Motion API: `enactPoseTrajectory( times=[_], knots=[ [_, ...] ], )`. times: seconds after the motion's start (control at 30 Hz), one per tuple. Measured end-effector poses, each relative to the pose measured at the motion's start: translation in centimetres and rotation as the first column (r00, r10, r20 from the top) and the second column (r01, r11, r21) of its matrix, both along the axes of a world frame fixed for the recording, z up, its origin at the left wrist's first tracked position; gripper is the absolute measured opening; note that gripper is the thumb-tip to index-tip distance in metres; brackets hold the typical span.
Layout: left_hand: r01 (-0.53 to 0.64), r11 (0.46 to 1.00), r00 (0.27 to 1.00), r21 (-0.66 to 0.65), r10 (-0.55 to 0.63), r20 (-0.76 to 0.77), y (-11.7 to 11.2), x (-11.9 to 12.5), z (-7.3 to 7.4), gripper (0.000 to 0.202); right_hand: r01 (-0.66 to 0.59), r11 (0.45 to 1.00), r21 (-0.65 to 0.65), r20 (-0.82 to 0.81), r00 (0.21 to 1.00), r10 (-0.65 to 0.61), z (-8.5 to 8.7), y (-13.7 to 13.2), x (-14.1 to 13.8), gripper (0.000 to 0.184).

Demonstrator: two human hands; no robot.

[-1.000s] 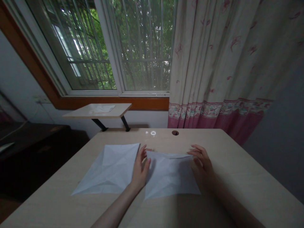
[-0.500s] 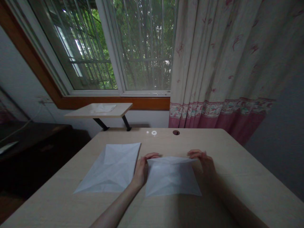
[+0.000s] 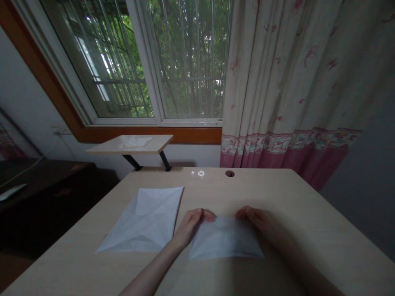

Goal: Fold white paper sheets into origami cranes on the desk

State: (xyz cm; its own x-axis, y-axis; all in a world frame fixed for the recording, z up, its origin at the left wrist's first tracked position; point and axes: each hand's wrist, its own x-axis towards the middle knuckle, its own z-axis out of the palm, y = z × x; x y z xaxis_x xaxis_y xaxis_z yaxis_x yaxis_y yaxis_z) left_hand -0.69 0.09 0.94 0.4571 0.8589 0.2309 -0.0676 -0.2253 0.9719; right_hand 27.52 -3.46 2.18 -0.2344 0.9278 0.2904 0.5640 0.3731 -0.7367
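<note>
White paper (image 3: pixel 226 240) is lying between left hand (image 3: pixel 191 222) and right hand (image 3: pixel 258 220), fingers curling at its far edge; whether they're pinching, can't tell!

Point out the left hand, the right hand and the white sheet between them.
Left hand (image 3: pixel 192 222), head view: back of hand.
Right hand (image 3: pixel 257 219), head view: back of hand.
White sheet (image 3: pixel 226 240), head view: middle.

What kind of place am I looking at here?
Likely a room in a home, perhaps a study corner: there's a barred window, a floral curtain and a pale wooden-looking desk.
</note>
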Motion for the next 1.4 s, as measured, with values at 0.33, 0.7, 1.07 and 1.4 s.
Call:
enactPoseTrajectory(
  times=[0.33,0.7,1.07,1.4],
  knots=[
    [-0.027,0.788,0.825,0.615,0.365,-0.432,-1.1,-0.1,2.4,0.025,-0.224,0.971,0.088,0.119,0.97,0.213,-1.5,-0.4,-1.4,0.031],
    [0.023,0.602,0.385,0.798,0.732,-0.563,1.7,-2.2,-0.3,0.044,-0.257,0.966,-0.011,0.382,0.892,0.242,-0.9,-1.6,-2.0,0.048],
    [0.052,0.694,0.398,0.718,0.645,-0.652,4.0,-4.7,-1.7,0.049,-0.29,0.956,-0.046,0.43,0.858,0.281,-1.5,-1.5,-2.1,0.054],
    [0.069,0.746,0.543,0.663,0.529,-0.652,6.0,-7.7,-2.6,0.045,-0.261,0.964,-0.06,0.431,0.864,0.261,-2.0,-1.3,-2.0,0.054]
  ],
)
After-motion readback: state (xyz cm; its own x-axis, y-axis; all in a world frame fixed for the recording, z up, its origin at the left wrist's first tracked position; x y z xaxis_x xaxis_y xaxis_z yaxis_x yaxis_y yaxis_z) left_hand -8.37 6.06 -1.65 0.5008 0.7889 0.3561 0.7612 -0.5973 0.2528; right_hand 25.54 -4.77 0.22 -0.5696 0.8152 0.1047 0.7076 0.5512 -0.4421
